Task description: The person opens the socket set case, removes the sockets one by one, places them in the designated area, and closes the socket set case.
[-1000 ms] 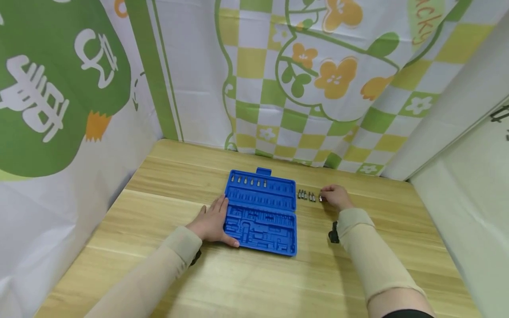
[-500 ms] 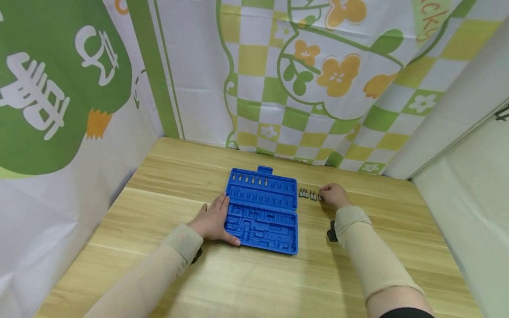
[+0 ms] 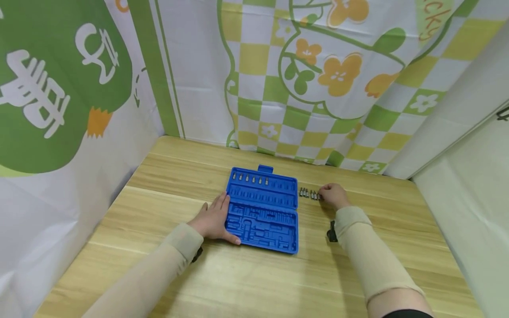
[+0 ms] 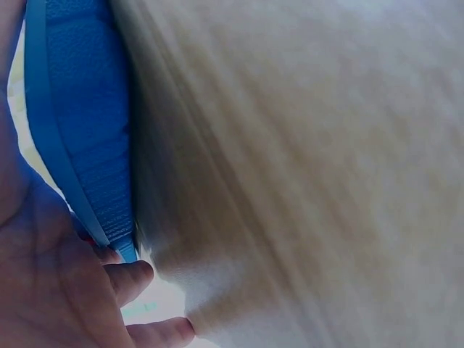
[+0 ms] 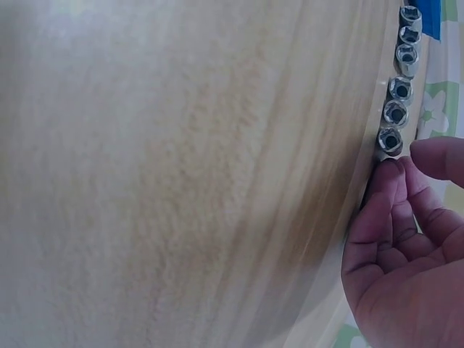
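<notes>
Sockets (image 3: 314, 194) line the table (image 3: 254, 282) just left of the right hand (image 3: 334, 196), I see in the head view; the left hand (image 3: 212, 221) spreads wide against the blue case (image 3: 263, 201) between both hands. In the left wrist view, I see its palm beside the case. In the right wrist view, bent fingertips (image 5: 392, 172) meet the end socket (image 5: 390, 141); I cannot tell whether they grip it.

Back curtain (image 3: 258, 101): orange letters (image 3: 431, 20) readable as "cky", the word's beginning cut off above
Left curtain (image 3: 32, 132): a dashed arrow (image 3: 137, 90) pointing down
Right wall (image 3: 473, 185): black marks (image 3: 503, 114), unreadable
</notes>
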Demonstrator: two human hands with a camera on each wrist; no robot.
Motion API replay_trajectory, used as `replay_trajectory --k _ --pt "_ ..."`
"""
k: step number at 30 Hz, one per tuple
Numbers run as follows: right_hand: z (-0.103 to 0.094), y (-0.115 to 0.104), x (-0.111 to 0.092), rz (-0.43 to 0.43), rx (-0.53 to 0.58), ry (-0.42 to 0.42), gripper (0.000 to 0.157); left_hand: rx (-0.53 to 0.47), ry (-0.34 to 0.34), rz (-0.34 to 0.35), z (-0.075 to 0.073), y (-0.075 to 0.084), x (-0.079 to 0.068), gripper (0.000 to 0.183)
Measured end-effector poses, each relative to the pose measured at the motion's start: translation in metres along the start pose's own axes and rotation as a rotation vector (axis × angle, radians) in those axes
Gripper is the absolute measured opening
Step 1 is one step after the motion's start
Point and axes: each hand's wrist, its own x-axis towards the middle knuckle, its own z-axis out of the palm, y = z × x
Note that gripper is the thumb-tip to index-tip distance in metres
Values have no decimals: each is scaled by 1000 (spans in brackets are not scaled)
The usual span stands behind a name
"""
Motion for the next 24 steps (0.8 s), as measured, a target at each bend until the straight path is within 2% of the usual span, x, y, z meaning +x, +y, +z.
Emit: replay_trajectory --k 15,19,24 --pt "-6 -10 -3 -15 31 38 41 1 2 4 -3 0 0 145" --pt "-7 -25 0 -48 57 41 44 2 9 5 -2 0 1 146" --pt "7 -55 0 -68 142 -8 43 -3 2 3 0 1 0 146"
